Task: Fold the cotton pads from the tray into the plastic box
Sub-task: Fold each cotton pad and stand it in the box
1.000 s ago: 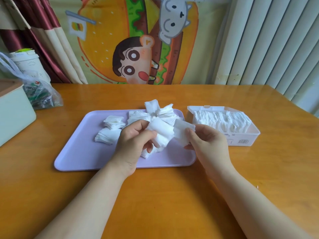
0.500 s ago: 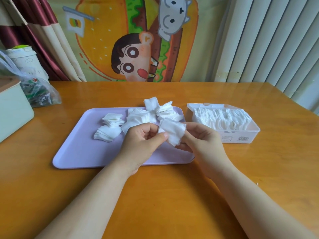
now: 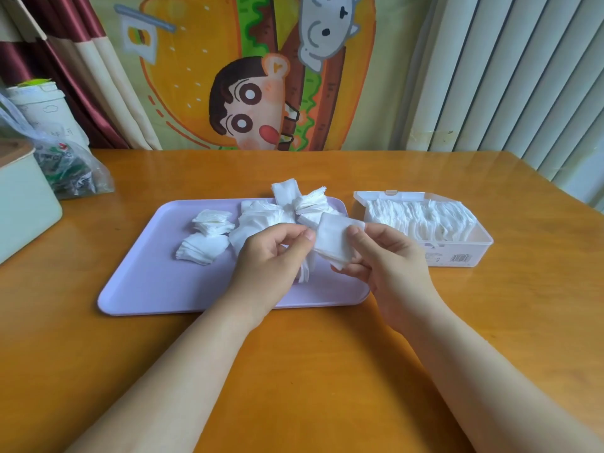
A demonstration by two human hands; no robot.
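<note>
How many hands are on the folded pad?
2. The left hand pinches the left edge of the folded pad, the right hand its right edge, over the tray.

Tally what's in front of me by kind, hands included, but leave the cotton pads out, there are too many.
Hands: 2, left hand and right hand, both pinching a cotton pad
Lavender tray: 1
Clear plastic box: 1
Pale green box: 1
Plastic bag: 1
White cup: 1
Total: 7

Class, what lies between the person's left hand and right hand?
A cotton pad, held by the left hand and right hand at its two sides, above the purple tray; the head view shows it.
</note>
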